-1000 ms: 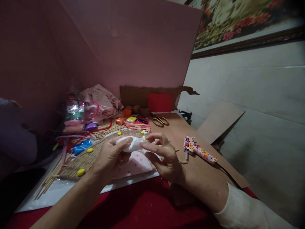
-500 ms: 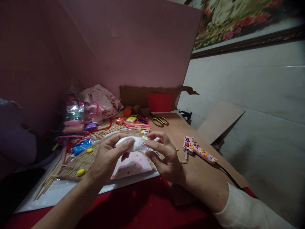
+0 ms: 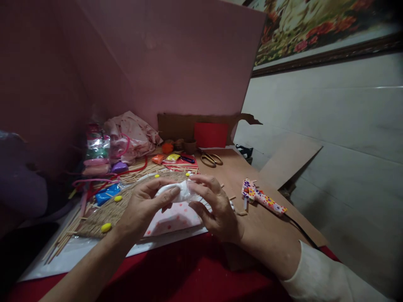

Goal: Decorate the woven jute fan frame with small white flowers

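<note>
My left hand (image 3: 146,205) grips a small packet of soft white clay (image 3: 171,189), its thumb pressed along the near side. The clear plastic end of that packet is pinched by my right hand (image 3: 215,207), whose other fingers are curled. Both hands hover over a fan-shaped piece (image 3: 126,212) covered in twine and dotted with yellow oval pieces (image 3: 106,227). Below the packet lies white fabric with pink dots (image 3: 174,220), partly covered by my hands.
Behind are scissors (image 3: 210,159), wrapped clay packs such as a blue one (image 3: 107,194), thin wooden sticks (image 3: 58,245) and crumpled pink fabric (image 3: 132,134). A flower-patterned glue gun (image 3: 262,198) with a cord lies right, on brown cardboard (image 3: 233,176). A pink panel (image 3: 176,63) stands at the back.
The packet has turned slightly and shifted a little to the right in my hands. My right fingers have closed further round its plastic end.
</note>
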`<state>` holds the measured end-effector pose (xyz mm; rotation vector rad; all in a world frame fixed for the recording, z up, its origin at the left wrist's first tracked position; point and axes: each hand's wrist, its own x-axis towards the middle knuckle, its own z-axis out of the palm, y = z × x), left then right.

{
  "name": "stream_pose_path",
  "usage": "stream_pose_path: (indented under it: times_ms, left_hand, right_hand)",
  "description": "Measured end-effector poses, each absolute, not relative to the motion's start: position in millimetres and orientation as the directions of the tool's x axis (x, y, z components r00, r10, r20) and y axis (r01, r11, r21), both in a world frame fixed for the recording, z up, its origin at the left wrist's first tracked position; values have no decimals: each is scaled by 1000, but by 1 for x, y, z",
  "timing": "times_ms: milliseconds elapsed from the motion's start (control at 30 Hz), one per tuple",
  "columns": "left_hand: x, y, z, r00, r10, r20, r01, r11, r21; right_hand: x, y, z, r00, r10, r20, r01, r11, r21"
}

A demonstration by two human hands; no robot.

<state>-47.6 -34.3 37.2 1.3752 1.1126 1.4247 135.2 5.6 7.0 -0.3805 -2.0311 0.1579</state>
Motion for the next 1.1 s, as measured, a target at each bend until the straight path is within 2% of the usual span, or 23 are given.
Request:
stream_pose_path:
  times_ms: [200, 333, 433, 567, 733, 900, 967, 1100]
  left_hand:
    - [-47, -34, 35, -37, 968, 246, -96, -249, 964]
    - [-46, -32, 35, -96, 963, 253, -144, -265, 953]
    - [-48, -32, 34, -100, 959, 265, -103, -274, 956]
    - [-49, -31, 31, -93, 954, 286, -26, -290, 957]
    - [-47, -31, 32, -120, 960, 251, -54, -259, 964]
    - [-43, -33, 35, -209, 951, 227, -8, -234, 972]
    - [-42, -34, 35, -225, 942, 249, 33, -248, 968]
    - [-43, -34, 31, -200, 923, 328, 165, -299, 940]
  right_hand:
    - [138, 7, 6, -392, 344, 853, 122, 939, -322]
    - [136, 4, 6, -302, 458, 836, 115, 888, -445]
    - [133, 4, 8, -298, 532, 793, 84, 842, -533]
    - [131, 8, 9, -320, 567, 759, 9, 803, -596]
    - [130, 15, 7, -314, 639, 703, -3, 739, -673]
    - [130, 12, 10, -419, 629, 654, 24, 728, -685]
    - [130, 12, 10, -453, 673, 585, -7, 654, -757]
    - [129, 18, 7, -492, 774, 398, -138, 382, -914]
